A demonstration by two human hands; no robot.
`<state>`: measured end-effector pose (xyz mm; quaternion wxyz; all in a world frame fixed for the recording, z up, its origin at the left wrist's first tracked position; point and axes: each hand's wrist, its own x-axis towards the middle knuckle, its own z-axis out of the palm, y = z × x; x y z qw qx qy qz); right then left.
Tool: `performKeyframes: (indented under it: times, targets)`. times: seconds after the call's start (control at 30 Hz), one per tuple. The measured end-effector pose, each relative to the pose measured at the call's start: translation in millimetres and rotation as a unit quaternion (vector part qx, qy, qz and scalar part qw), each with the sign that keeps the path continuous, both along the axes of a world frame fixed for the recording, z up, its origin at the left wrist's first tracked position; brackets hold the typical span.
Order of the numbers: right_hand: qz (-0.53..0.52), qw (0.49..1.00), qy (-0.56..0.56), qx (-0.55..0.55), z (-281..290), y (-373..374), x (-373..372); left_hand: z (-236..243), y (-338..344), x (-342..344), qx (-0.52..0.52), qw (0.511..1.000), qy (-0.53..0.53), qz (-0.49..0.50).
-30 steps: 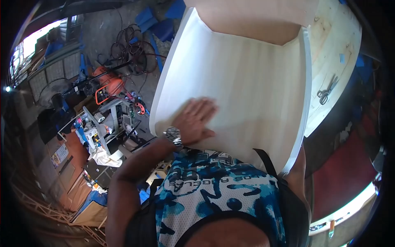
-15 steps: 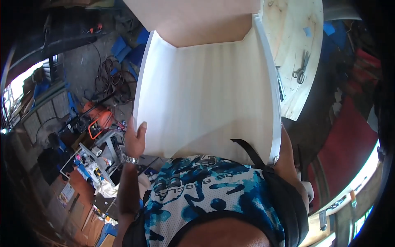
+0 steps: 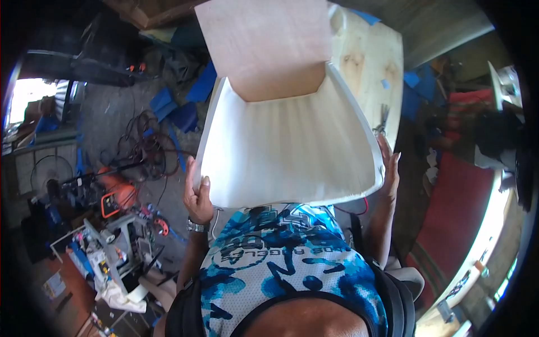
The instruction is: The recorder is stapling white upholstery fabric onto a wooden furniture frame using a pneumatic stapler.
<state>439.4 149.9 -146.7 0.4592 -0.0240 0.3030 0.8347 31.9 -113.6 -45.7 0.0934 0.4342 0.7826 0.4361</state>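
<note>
A large white curved panel [image 3: 286, 151], dished like a chair shell with padded-looking raised edges, stands in front of my body. A thin pinkish-brown board [image 3: 269, 48] rises from its far end. My left hand [image 3: 197, 194] grips the panel's near left edge, with the thumb over the rim and the fingers along the outside. Against the near right edge rests my right hand [image 3: 389, 171], its fingers stretched out and apart. The panel's near edge lies close to my shirt. Its underside is hidden.
Scissors [image 3: 383, 121] lie on a pale wooden tabletop [image 3: 365, 73] beyond the panel's right side. Blue scraps [image 3: 199, 84] and tangled hoses [image 3: 151, 137] litter the floor at left. An orange machine [image 3: 119, 188] and a cluttered cart [image 3: 115, 253] stand there too. A red surface [image 3: 457, 202] stretches along the right.
The panel has shifted, and its right edge now sits closer to the scissors. My right hand has come up along the outer right edge, showing its fingers. The left hand keeps the left edge.
</note>
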Motion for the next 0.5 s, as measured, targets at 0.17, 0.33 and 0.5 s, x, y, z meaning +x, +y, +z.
performKeyframes:
  times: [0.17,0.33,0.5]
  targets:
    - [0.1,0.599,-0.684,0.403,45.4,-3.7,-46.1,-11.7,36.6,-20.7,-0.054,0.998,-0.04,-0.009]
    - [0.106,0.667,-0.649,0.349,63.0,1.1,-62.4,-11.5,85.0,-49.7,-0.065,0.993,-0.103,-0.004]
    - [0.086,0.659,-0.65,0.369,52.9,-24.2,-55.8,-10.2,98.0,-85.8,-0.07,0.985,-0.154,-0.026]
